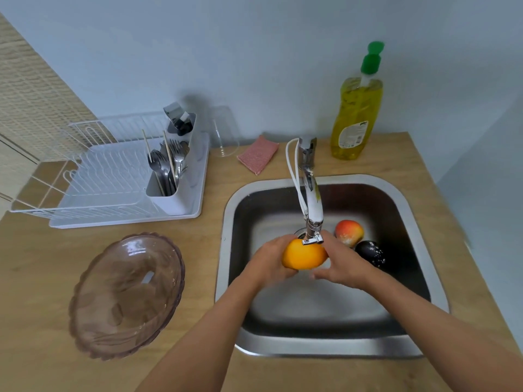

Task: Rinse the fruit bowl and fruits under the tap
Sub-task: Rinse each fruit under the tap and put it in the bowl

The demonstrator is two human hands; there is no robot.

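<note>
Head view: the orange (304, 257) was gripped in the fingers of the left hand (268, 263) under the tap (312, 222), the right hand (343, 264) curled against it. It was best turned slowly. At two o'clock lay an apple (348, 232) and dark fruit (370, 253); at nine o'clock, on the table (42, 264), the bowl (127, 295).

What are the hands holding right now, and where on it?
The orange, under the tap: left hand cups its left side, right hand its right.
</note>
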